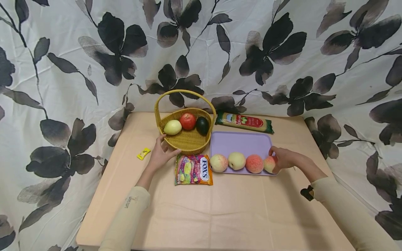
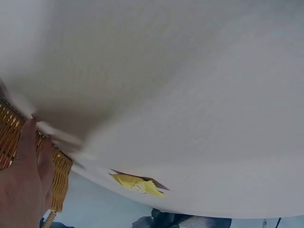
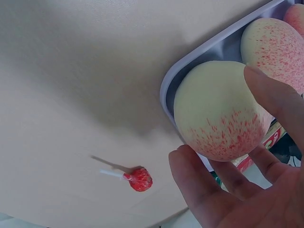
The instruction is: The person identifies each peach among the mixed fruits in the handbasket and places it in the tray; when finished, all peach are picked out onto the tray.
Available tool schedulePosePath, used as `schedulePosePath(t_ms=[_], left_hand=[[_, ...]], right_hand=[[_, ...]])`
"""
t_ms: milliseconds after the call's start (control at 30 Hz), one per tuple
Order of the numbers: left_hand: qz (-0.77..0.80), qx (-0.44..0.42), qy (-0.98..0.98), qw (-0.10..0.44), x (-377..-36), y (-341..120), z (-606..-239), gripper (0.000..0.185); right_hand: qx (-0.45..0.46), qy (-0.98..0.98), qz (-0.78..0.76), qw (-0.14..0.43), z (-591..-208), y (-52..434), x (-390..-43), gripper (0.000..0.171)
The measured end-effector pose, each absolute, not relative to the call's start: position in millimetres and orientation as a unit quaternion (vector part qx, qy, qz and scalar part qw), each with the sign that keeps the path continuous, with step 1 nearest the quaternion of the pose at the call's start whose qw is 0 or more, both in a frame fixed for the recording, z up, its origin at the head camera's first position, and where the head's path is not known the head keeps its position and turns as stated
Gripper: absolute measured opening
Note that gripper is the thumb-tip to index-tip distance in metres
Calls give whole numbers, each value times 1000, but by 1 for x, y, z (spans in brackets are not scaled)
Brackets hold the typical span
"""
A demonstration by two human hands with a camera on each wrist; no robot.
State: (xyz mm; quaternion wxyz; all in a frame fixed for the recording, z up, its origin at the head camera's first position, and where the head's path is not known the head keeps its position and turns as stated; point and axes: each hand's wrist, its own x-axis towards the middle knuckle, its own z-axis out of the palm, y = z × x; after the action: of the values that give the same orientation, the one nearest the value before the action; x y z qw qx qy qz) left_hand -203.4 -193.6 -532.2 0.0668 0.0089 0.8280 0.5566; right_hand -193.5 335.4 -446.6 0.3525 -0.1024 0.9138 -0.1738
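My left hand holds the front-left rim of a yellow wicker basket; its fingers lie against the woven wall. In the basket are a pale green fruit, a red one and a dark one. My right hand grips the rightmost peach at the right end of a purple tray. Its fingers curl round that peach. Three more peaches lie in a row to its left.
A Fox's candy bag lies in front of the basket. A long green-and-red packet lies behind the tray. A yellow wrapper sits left of my left hand. A red lollipop lies near the table's right edge. Flowered cloth hangs behind.
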Motion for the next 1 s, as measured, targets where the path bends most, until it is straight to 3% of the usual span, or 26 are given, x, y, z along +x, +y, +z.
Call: schedulePosePath(t_ms=[400, 700, 1000], left_hand=[[559, 21, 827, 64, -204, -192, -530, 115], [558, 21, 827, 66, -205, -191, -529, 114], [550, 20, 832, 69, -204, -192, -530, 115]], right_hand=[[-101, 924, -170, 326, -450, 335, -195, 72], [-53, 897, -220, 381, -446, 333, -193, 69], [-88, 914, -172, 356, -454, 333, -195, 71]])
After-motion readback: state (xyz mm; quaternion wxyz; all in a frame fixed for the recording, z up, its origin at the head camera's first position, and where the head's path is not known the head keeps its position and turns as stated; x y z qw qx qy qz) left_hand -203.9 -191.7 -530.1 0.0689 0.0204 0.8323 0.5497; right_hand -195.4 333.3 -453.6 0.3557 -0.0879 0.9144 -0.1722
